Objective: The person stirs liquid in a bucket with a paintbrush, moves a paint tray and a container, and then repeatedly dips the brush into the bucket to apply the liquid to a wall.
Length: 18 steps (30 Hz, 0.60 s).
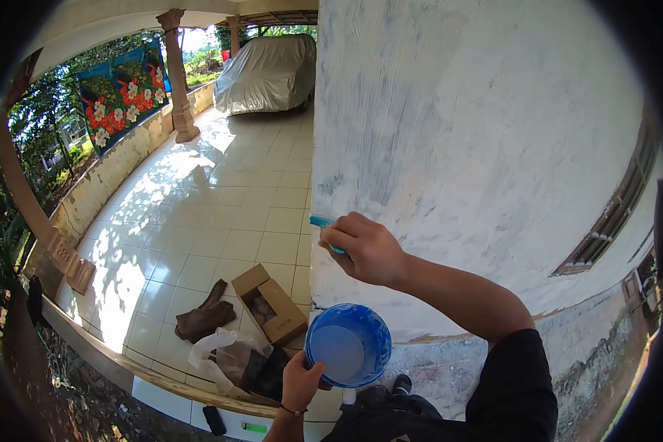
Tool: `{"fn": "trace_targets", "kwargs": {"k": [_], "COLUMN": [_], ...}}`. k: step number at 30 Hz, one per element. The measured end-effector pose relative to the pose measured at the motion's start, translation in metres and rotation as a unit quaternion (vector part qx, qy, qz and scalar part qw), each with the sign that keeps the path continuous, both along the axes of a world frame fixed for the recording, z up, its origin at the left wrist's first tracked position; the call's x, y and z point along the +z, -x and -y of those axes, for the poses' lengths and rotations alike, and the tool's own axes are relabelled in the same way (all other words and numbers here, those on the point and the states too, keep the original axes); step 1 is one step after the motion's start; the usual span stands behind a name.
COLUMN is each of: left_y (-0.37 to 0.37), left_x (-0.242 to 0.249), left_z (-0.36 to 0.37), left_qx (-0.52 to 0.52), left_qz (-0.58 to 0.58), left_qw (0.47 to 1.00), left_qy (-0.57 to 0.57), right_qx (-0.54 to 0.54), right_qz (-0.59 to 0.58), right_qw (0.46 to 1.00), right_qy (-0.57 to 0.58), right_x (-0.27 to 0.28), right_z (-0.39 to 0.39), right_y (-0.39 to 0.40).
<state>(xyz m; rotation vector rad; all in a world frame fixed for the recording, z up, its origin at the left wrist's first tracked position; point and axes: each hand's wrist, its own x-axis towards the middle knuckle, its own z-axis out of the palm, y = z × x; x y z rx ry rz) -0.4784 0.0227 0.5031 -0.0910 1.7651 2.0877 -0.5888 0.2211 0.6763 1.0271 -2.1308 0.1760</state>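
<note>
My right hand (362, 249) is closed round a teal-handled paintbrush (320, 221), raised at the left edge of the white wall (449, 147). I cannot make out the bristles, nor whether they touch the wall. Lower down, my left hand (302, 383) grips the rim of a blue bucket (384, 346), its thumb over the edge. White paint (337, 352) lies inside the bucket, and pale splashes mark its rim. Patchy white strokes cover the wall, with greyer streaks showing through near its left side.
An opened cardboard box (283, 313), a brown cloth-like item (205, 322) and a plastic bag (232, 353) lie on the tiled floor (265, 214). A black object (214, 421) and a green item (255, 427) rest on the ledge. Behind stands a covered car (269, 77); a barred window (611, 210) is right.
</note>
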Motion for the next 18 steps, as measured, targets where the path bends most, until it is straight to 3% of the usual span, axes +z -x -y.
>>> {"fn": "trace_targets", "kwargs": {"k": [3, 7, 10, 11, 12, 13, 15, 18], "left_y": [0.001, 0.002, 0.001, 0.001, 0.002, 0.002, 0.003, 0.004], "left_x": [0.003, 0.002, 0.007, 0.005, 0.004, 0.004, 0.002, 0.0], "left_z": [-0.001, -0.002, -0.005, -0.005, -0.006, -0.006, -0.006, -0.006], "left_qx": [-0.005, -0.008, -0.005, 0.006, 0.017, 0.016, 0.013, 0.012], "left_qz": [-0.004, -0.002, 0.001, -0.004, -0.01, -0.011, -0.011, -0.021], "left_qw": [1.0, 1.0, 1.0, 1.0, 0.999, 0.999, 0.999, 0.999], "left_qy": [0.001, 0.003, 0.0, -0.012, -0.025, -0.027, -0.037, -0.024], "right_qx": [-0.072, -0.122, -0.124, -0.074, -0.023, -0.024, -0.002, -0.046], "right_qz": [0.135, 0.086, 0.002, -0.069, -0.14, -0.14, -0.248, -0.355], "right_qw": [0.981, 0.98, 0.987, 0.99, 0.985, 0.985, 0.968, 0.928], "right_qy": [0.115, 0.127, 0.101, 0.1, 0.097, 0.095, 0.028, -0.108], "right_x": [0.053, 0.14, 0.175, 0.181, 0.184, 0.181, 0.161, 0.094], "right_z": [-0.018, -0.029, -0.024, -0.021, -0.019, -0.017, -0.009, -0.011], "right_y": [0.017, 0.014, 0.004, 0.0, -0.002, -0.006, -0.018, 0.004]}}
